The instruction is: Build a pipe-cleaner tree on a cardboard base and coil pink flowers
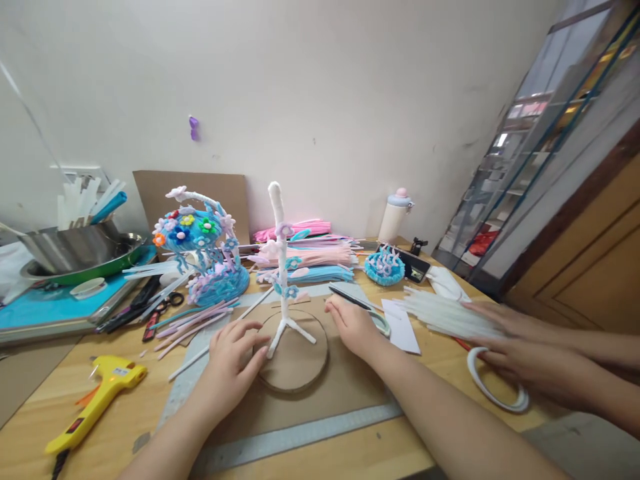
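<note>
A white fuzzy stem point(281, 267), with pastel flowers and blue leaves along it, stands upright on splayed legs. Beneath it lies a round cardboard disc point(300, 373), on a larger cardboard sheet point(350, 380). My left hand point(235, 353) is at the disc's left edge, fingers apart, thumb and fingertips close to one stem leg; no object shows in it. On the disc's right side, my right hand point(356, 327) rests with fingers loosely stretched and nothing visible in them. A dark pen point(350, 297) and a pale green tape roll point(380, 323) lie just beyond it.
At right, another person's hands point(520, 347) touch pale strips point(447, 313) near a white ring point(495, 387). A yellow glue gun point(100, 400) lies left. Behind are a flowered blue ornament point(200, 247), pipe cleaner bundles point(310, 257), a small blue piece point(384, 267) and a bottle point(395, 217).
</note>
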{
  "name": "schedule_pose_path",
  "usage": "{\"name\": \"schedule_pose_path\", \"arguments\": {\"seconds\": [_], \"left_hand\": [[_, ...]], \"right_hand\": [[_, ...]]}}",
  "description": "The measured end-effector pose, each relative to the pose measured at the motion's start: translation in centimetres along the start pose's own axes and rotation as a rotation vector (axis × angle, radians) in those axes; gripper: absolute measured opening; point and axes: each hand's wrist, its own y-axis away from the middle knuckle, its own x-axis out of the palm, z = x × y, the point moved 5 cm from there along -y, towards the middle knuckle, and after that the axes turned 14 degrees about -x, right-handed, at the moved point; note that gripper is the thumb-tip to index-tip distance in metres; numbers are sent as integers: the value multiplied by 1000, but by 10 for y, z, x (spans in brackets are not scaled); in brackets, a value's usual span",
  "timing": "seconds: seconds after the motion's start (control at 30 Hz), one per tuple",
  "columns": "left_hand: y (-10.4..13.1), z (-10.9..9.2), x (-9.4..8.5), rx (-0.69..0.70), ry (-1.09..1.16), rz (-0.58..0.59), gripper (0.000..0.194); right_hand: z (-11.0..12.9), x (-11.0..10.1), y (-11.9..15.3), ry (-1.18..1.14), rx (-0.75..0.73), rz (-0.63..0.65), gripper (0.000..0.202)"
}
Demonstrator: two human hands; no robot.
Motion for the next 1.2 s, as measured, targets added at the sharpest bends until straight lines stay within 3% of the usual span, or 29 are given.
{"name": "schedule_pose_path", "arguments": {"seconds": [0.2, 0.37, 0.47, 0.6, 0.7, 0.83, 1.0, 1.13, 1.2], "left_hand": [[-1, 5, 1, -11, 11, -34, 22], [-2, 6, 3, -27, 22, -18, 22], [-3, 7, 2, -25, 29, -14, 23], [-5, 7, 0, -26, 44, -20, 24], [-5, 8, 0, -36, 47, -9, 23], [-5, 7, 0, -30, 48, -14, 24], [-6, 8, 0, -32, 45, -17, 24], [-6, 9, 0, -20, 41, -14, 24], [-6, 10, 0, -21, 39, -15, 24]], "right_hand": [[20, 1, 1, 16, -41, 103, 22], [34, -18, 5, 32, -72, 129, 32], [49, -33, 18, -29, -130, 209, 33], [60, -45, 47, -217, -163, 328, 20], [42, -55, 67, -255, -121, 262, 16], [-12, -72, 93, -108, -4, 49, 19], [-59, -70, 119, -30, 138, 128, 27], [-82, -70, 135, 167, 124, 127, 29], [-99, -75, 149, 327, 117, 132, 44]]}}
